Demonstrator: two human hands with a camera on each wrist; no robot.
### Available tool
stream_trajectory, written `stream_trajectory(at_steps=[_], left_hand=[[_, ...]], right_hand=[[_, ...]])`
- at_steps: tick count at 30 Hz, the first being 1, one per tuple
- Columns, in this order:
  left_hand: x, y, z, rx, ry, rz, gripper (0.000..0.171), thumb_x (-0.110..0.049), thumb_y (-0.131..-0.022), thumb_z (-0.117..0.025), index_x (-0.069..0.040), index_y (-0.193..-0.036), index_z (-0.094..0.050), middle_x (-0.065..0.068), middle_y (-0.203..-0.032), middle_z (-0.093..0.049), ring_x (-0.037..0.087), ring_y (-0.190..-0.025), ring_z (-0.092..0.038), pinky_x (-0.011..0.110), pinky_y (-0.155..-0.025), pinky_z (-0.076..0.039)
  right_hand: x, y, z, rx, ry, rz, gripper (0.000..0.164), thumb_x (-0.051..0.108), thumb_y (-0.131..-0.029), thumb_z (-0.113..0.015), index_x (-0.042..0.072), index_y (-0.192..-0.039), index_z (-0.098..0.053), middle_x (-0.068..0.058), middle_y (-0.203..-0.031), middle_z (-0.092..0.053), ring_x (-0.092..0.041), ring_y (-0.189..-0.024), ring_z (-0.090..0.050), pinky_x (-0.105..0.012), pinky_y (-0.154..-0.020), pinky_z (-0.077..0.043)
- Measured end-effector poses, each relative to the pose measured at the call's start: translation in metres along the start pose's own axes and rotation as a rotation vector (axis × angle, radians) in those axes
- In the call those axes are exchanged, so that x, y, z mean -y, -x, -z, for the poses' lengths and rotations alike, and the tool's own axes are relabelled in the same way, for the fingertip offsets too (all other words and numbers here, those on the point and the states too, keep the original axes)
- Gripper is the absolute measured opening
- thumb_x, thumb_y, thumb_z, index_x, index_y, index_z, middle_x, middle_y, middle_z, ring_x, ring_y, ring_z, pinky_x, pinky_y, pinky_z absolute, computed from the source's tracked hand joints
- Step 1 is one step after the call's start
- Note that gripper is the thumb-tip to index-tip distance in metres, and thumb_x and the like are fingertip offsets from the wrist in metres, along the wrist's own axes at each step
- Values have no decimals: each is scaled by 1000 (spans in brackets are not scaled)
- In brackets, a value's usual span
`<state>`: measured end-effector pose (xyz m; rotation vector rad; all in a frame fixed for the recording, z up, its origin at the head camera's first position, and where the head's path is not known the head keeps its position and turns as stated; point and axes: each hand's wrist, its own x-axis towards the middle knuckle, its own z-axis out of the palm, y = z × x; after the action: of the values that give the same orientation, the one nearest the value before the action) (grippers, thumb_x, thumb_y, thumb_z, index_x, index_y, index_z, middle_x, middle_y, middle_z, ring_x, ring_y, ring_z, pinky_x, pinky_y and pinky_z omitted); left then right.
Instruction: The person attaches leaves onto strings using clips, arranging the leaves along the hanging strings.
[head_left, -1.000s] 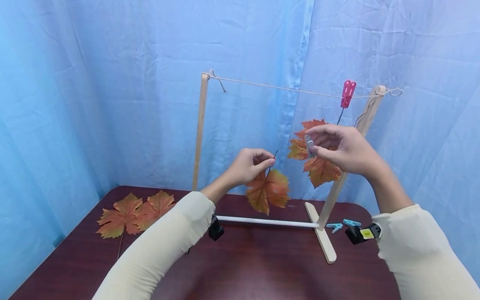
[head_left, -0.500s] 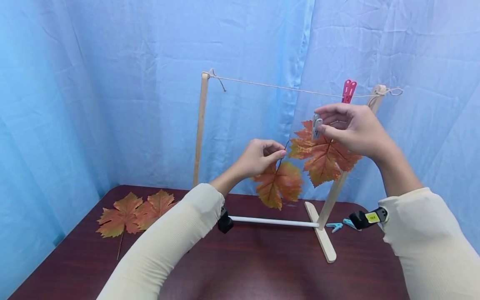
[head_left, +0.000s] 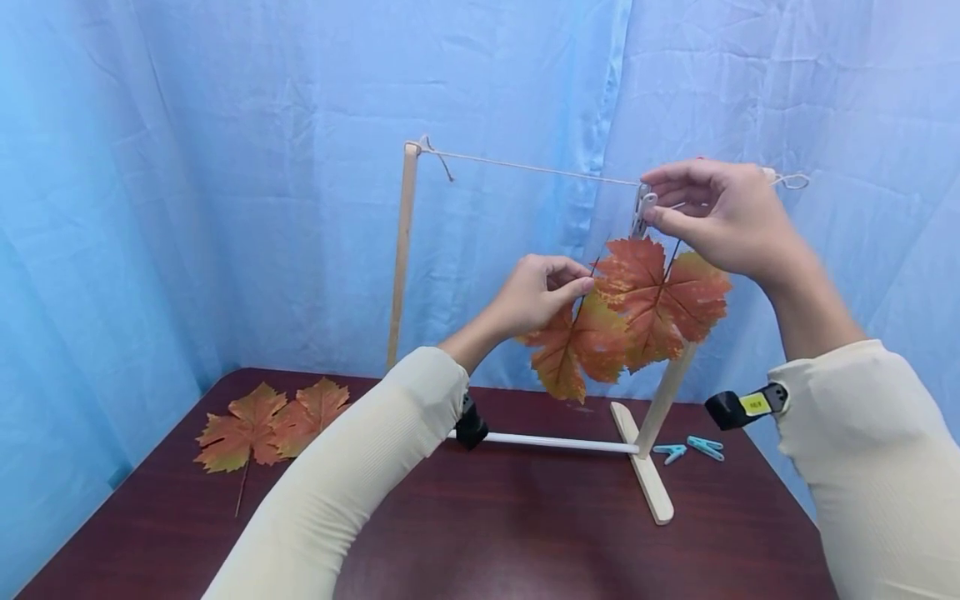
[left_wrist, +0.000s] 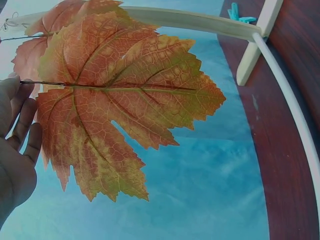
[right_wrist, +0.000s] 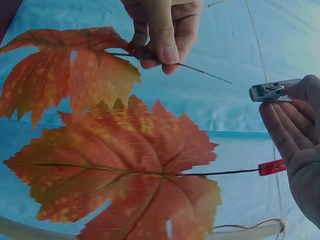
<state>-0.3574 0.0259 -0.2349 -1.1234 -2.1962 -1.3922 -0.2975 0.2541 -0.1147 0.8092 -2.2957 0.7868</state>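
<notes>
Fingers of the left hand (head_left: pixel 542 292) pinch the stem (right_wrist: pixel 204 72) of a lobed autumn leaf (head_left: pixel 573 348) hanging below them; those of the right hand (head_left: pixel 727 218) pinch a grey clothespin (right_wrist: pixel 272 91) near the string (head_left: pixel 555 171). Below the right fingers, a second leaf (right_wrist: pixel 125 170) hangs from a red clothespin (right_wrist: pixel 271 167).

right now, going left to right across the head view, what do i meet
Leftmost leaf → neighbouring leaf → left wooden post → left grip → grey clothespin → right grip.
</notes>
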Motion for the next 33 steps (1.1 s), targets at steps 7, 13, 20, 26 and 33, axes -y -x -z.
stream_trajectory(at_steps=[7, 13, 20, 26, 33], left_hand=[[-9, -10, -3, -1, 11, 6, 25, -25, -102, -66, -6, -114, -75, 6, -100, -76, 11, -84, -69, 25, -72, -52], [-18, -19, -3, 25, -2, 29, 27, -27, -102, -65, -6, -116, -74, 5, -104, -75, 10, -89, -68, 22, -78, -53], [-26, -28, -4, 13, -27, 44, 25, -25, -102, -66, -6, -116, -74, 2, -104, -74, 9, -91, -67, 19, -80, -52], [-26, -30, -5, -6, -34, 40, 23, -24, -102, -65, -6, -115, -74, 1, -103, -74, 9, -91, -67, 19, -80, -52], [-26, -32, -7, -33, -53, 25, 23, -23, -103, -65, -5, -114, -74, 3, -101, -75, 8, -88, -68, 18, -78, -52]], right_hand=[[8, -12, 7, -44, -4, -13, 35, 12, -93, -76, 1, -126, -70, 13, -99, -70, -1, -91, -66, -9, -82, -49], [16, -19, 12, -77, 2, 0, 34, 10, -93, -75, 0, -126, -70, 14, -97, -68, 0, -90, -66, -8, -76, -50], [22, -31, 20, -93, 58, -8, 34, 15, -94, -75, 2, -126, -70, 14, -98, -66, 4, -91, -64, -8, -83, -49], [23, -40, 24, -59, 123, -63, 37, 24, -96, -74, 5, -127, -70, 15, -97, -67, 9, -89, -62, -8, -78, -45], [19, -42, 25, -17, 94, -129, 38, 25, -96, -75, 3, -127, -69, 12, -98, -68, 6, -88, -64, -9, -76, -46]])
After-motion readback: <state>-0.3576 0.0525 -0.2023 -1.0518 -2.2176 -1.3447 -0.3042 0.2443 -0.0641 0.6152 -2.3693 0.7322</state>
